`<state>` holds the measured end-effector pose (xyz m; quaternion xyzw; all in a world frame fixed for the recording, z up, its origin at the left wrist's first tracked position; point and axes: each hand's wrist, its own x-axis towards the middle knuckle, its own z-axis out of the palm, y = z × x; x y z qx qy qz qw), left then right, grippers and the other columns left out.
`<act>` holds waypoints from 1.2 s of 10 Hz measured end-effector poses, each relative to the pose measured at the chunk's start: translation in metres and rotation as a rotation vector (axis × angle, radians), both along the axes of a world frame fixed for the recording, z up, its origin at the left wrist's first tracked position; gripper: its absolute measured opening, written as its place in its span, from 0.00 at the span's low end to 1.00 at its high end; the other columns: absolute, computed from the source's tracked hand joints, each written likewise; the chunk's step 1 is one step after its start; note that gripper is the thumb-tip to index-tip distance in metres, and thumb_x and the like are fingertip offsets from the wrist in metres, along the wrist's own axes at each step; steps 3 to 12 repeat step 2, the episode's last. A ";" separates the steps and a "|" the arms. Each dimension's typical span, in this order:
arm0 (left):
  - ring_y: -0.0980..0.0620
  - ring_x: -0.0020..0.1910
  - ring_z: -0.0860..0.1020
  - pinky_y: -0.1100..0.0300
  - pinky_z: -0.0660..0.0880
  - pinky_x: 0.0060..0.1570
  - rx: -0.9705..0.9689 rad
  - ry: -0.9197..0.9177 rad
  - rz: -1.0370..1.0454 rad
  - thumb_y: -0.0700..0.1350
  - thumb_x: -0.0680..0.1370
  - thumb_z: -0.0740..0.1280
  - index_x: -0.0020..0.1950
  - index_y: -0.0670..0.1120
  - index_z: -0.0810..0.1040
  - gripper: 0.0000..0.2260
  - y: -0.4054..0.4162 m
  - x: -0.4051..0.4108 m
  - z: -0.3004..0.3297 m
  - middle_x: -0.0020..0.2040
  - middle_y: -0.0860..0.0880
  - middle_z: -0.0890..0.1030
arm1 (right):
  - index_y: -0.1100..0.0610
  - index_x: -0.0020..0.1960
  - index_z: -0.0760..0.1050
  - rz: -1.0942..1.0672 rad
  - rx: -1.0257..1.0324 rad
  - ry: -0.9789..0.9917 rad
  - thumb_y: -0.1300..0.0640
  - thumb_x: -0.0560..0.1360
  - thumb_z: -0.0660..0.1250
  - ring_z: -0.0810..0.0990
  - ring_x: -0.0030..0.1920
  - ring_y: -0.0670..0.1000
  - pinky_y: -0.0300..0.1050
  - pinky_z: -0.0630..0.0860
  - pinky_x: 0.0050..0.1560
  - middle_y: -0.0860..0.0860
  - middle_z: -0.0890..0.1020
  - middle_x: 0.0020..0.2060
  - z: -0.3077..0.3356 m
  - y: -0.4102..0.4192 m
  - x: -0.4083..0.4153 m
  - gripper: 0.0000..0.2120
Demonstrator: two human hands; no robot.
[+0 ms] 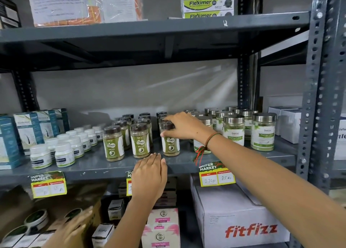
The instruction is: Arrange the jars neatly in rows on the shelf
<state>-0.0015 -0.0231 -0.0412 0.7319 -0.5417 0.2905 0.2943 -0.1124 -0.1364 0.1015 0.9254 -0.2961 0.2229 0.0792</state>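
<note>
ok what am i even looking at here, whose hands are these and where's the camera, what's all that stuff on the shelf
There is no machine: a person wears a camera on the head, looking forward and down, so you see their own two bare hands. They are tidying jars on a grey metal shelf. The right hand grips the lid of a brown-lidded jar at the front of its row. The left hand rests flat on the shelf's front edge, holding nothing. To the left stand small white bottles and blue boxes; to the right, silver-lidded jars. Yellow price tags hang below.
</note>
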 end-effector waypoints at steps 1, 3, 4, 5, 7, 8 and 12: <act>0.49 0.56 0.80 0.53 0.74 0.59 -0.017 -0.008 -0.006 0.51 0.80 0.54 0.56 0.44 0.81 0.19 -0.001 0.003 -0.001 0.55 0.46 0.84 | 0.53 0.74 0.68 -0.004 -0.045 -0.033 0.29 0.72 0.60 0.79 0.60 0.63 0.58 0.78 0.56 0.58 0.81 0.59 -0.001 0.003 -0.003 0.39; 0.49 0.56 0.80 0.53 0.74 0.59 -0.013 0.001 -0.001 0.51 0.80 0.54 0.56 0.44 0.81 0.19 -0.002 0.003 -0.002 0.55 0.46 0.84 | 0.54 0.71 0.70 -0.017 -0.080 -0.115 0.29 0.73 0.57 0.80 0.57 0.62 0.59 0.79 0.55 0.58 0.82 0.56 0.004 0.002 -0.011 0.37; 0.49 0.56 0.80 0.53 0.74 0.59 -0.013 0.001 -0.001 0.51 0.80 0.54 0.56 0.44 0.81 0.19 -0.002 0.003 -0.002 0.55 0.46 0.84 | 0.54 0.71 0.70 -0.017 -0.080 -0.115 0.29 0.73 0.57 0.80 0.57 0.62 0.59 0.79 0.55 0.58 0.82 0.56 0.004 0.002 -0.011 0.37; 0.49 0.56 0.80 0.53 0.74 0.59 -0.013 0.001 -0.001 0.51 0.80 0.54 0.56 0.44 0.81 0.19 -0.002 0.003 -0.002 0.55 0.46 0.84 | 0.54 0.71 0.70 -0.017 -0.080 -0.115 0.29 0.73 0.57 0.80 0.57 0.62 0.59 0.79 0.55 0.58 0.82 0.56 0.004 0.002 -0.011 0.37; 0.49 0.56 0.80 0.53 0.74 0.59 -0.013 0.001 -0.001 0.51 0.80 0.54 0.56 0.44 0.81 0.19 -0.002 0.003 -0.002 0.55 0.46 0.84 | 0.54 0.71 0.70 -0.017 -0.080 -0.115 0.29 0.73 0.57 0.80 0.57 0.62 0.59 0.79 0.55 0.58 0.82 0.56 0.004 0.002 -0.011 0.37; 0.49 0.56 0.80 0.53 0.74 0.59 -0.013 0.001 -0.001 0.51 0.80 0.54 0.56 0.44 0.81 0.19 -0.002 0.003 -0.002 0.55 0.46 0.84 | 0.54 0.71 0.70 -0.017 -0.080 -0.115 0.29 0.73 0.57 0.80 0.57 0.62 0.59 0.79 0.55 0.58 0.82 0.56 0.004 0.002 -0.011 0.37; 0.49 0.56 0.80 0.53 0.74 0.59 -0.013 0.001 -0.001 0.51 0.80 0.54 0.56 0.44 0.81 0.19 -0.002 0.003 -0.002 0.55 0.46 0.84 | 0.54 0.71 0.70 -0.017 -0.080 -0.115 0.29 0.73 0.57 0.80 0.57 0.62 0.59 0.79 0.55 0.58 0.82 0.56 0.004 0.002 -0.011 0.37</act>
